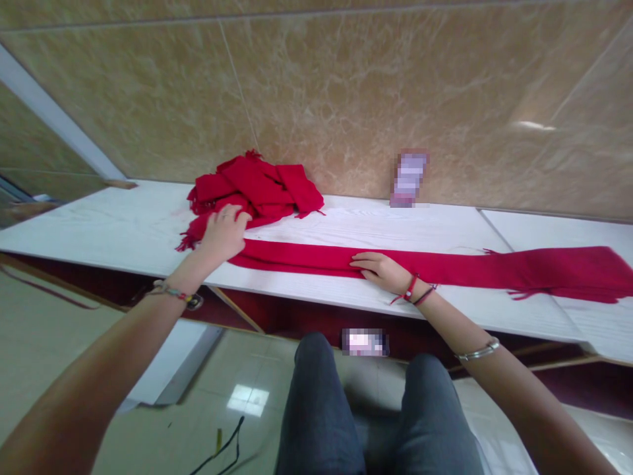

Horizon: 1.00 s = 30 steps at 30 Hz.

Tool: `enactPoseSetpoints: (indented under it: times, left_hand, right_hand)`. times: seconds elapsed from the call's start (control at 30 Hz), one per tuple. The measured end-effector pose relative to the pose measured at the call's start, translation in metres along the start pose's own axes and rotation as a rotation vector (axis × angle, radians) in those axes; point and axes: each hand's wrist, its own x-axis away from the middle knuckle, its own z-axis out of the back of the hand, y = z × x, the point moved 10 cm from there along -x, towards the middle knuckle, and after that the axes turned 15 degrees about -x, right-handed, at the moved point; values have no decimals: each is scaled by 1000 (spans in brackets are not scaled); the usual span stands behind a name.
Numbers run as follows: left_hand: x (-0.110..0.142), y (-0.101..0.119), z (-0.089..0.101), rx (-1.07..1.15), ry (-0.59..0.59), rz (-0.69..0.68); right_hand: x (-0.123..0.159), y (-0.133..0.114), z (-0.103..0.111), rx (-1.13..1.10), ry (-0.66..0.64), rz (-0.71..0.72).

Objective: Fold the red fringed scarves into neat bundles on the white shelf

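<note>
A long red scarf lies stretched flat along the white table, its fringed end at the right. My right hand rests flat on its middle, fingers extended and pointing left. My left hand is at the scarf's left end, fingers curled over the cloth where it meets a heap of crumpled red scarves. Both wrists wear bracelets.
The table stands against a beige tiled wall. A small blurred object leans on the wall behind the scarf. My knees in grey trousers are below the table edge. A dark cable lies on the tiled floor.
</note>
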Motion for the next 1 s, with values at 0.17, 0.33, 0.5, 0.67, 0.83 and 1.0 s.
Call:
enactPoseSetpoints:
  times: [0.17,0.33,0.5,0.67,0.83,1.0]
  left_hand:
    - [2,135,34,382,8,-527]
    - [15,203,33,416,-124,-674]
    - [22,210,22,358,-111,-692]
    - [18,212,21,349,-239,-697]
    - [7,241,56,357,-137,-703]
    - [10,274,68,394,-35,-776]
  right_hand:
    - [3,-5,2,122,-14,0]
    - [42,-2,26,289,-4,-57]
    - [97,14,56,369,-13,-162]
    - [111,21,66,325,-28,-207]
    - [98,21,50,326,-110,-275]
    - [101,22,41,321,-151,-317]
